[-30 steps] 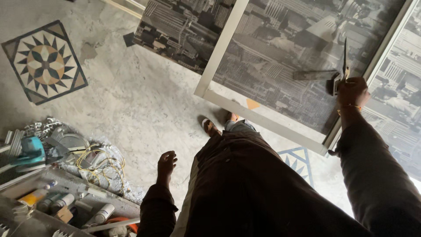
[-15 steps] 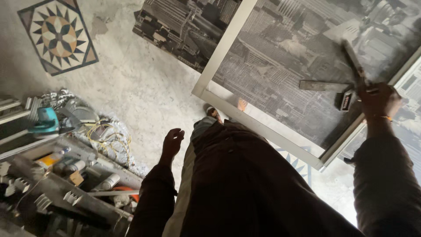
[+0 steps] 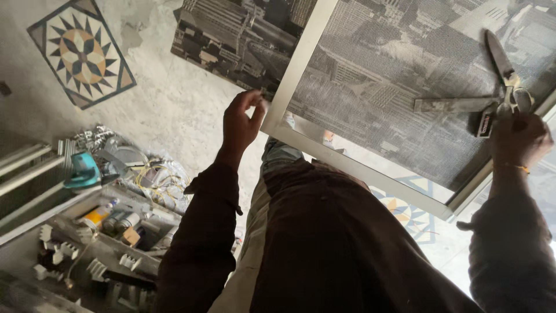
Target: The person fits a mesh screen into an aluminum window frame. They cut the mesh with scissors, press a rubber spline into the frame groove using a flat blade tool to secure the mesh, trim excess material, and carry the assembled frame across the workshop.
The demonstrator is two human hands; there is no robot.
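A white-framed mesh screen (image 3: 301,64) stands tilted in front of me, over a grey cityscape panel (image 3: 231,40). My left hand (image 3: 240,122) is raised to the frame's left bar, fingertips pinched at its edge. My right hand (image 3: 518,139) grips a pair of large scissors (image 3: 501,64) at the frame's right side; the blades point up across the mesh (image 3: 394,69). A flat metal strip (image 3: 449,104) and a small dark block (image 3: 483,123) lie against the mesh beside that hand.
Below left is an open toolbox (image 3: 87,243) with tubes and white fittings, a teal power tool (image 3: 84,171), coiled wire (image 3: 153,177) and metal bars (image 3: 23,165). The concrete floor has a star-pattern tile (image 3: 81,52). My dark trousers fill the lower middle.
My left hand has risen from beside my leg up to the frame's left bar. The right hand with the scissors has stayed at the right side while the view shifted.
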